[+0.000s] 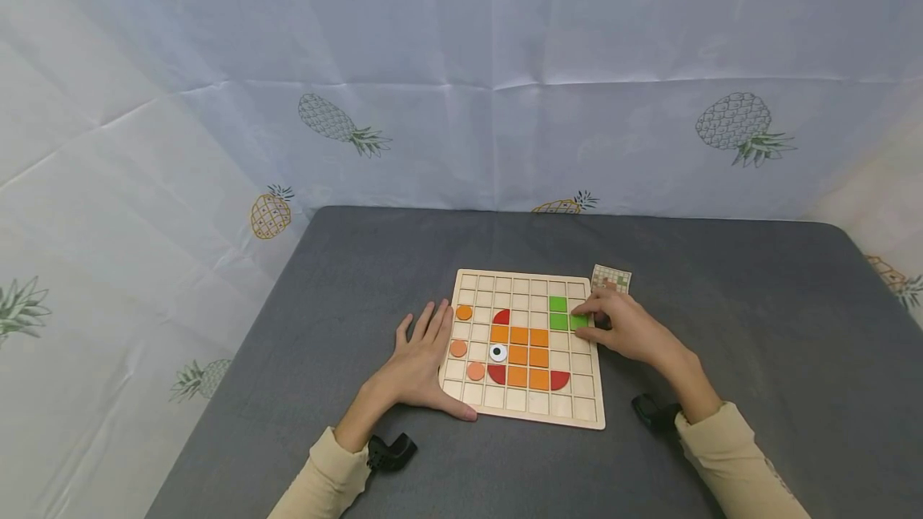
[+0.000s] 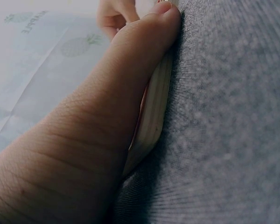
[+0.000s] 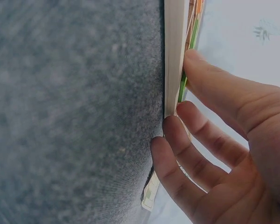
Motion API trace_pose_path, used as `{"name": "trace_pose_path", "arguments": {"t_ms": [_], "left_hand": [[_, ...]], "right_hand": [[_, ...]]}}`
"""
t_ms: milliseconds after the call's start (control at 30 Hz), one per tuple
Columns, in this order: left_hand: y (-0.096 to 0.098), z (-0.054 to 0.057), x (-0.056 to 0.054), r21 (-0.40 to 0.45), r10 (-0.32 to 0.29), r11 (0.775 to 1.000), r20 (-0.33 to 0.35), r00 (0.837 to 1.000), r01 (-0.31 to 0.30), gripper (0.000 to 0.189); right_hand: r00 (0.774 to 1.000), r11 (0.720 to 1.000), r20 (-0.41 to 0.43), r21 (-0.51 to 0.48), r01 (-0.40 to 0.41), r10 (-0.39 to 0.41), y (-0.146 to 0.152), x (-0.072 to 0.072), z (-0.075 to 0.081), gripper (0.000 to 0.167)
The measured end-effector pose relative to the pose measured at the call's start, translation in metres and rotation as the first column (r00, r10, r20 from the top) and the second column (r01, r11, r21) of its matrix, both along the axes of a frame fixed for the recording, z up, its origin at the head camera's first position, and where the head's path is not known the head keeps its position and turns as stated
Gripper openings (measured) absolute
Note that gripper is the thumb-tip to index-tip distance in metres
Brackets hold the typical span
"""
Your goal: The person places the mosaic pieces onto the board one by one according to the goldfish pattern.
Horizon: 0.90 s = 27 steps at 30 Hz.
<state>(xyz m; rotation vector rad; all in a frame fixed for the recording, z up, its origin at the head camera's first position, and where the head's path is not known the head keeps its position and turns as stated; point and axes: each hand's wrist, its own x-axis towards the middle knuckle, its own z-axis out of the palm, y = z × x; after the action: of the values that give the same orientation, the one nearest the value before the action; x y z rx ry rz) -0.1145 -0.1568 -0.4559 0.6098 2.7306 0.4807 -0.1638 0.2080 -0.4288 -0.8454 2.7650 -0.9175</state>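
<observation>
A wooden grid board (image 1: 591, 415) lies on the table with coloured pieces in its cells. Orange squares (image 1: 538, 357), red quarter-round pieces (image 1: 559, 380) and a round eye piece (image 1: 497, 352) form a block in the middle. My left hand (image 1: 414, 371) rests along the board's left side, fingers spread and straight, thumb at the near edge. At the right edge, my right hand (image 1: 630, 328) pinches a green square tile (image 1: 579, 322) between thumb and index finger. Other green squares (image 1: 558, 303) sit just left of it. In the right wrist view, the remaining fingers curl beside the board's edge (image 3: 173, 60).
A small pattern card (image 1: 618, 277) lies past the board's far right corner, partly behind the right hand. Orange and salmon discs (image 1: 475, 372) sit in the board's left columns. The grey table (image 1: 735, 303) meets a pineapple-print curtain (image 1: 505, 142) at the back.
</observation>
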Motion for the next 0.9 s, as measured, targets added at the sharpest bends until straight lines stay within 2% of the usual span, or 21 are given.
{"name": "trace_pose_path", "arguments": {"t_ms": [367, 533, 900], "left_hand": [[0.0000, 0.0011, 0.0002, 0.000, 0.003, 1.000, -0.002, 1.000, -0.003, 0.163], [0.0001, 0.0019, 0.0005, -0.001, 0.003, 1.000, 0.001, 1.000, -0.003, 0.163], [0.0001, 0.0022, 0.0010, 0.004, 0.001, 1.000, -0.003, 1.000, -0.001, 0.162]], "right_hand": [[1.000, 1.000, 0.001, -0.010, -0.006, 0.006, -0.0012, -0.0023, -0.0005, 0.029], [1.000, 0.999, -0.024, -0.038, -0.003, 0.002, 0.0001, -0.0013, -0.0034, 0.029], [1.000, 0.996, -0.008, -0.090, 0.012, -0.013, 0.0012, 0.0008, -0.0069, 0.031]]}}
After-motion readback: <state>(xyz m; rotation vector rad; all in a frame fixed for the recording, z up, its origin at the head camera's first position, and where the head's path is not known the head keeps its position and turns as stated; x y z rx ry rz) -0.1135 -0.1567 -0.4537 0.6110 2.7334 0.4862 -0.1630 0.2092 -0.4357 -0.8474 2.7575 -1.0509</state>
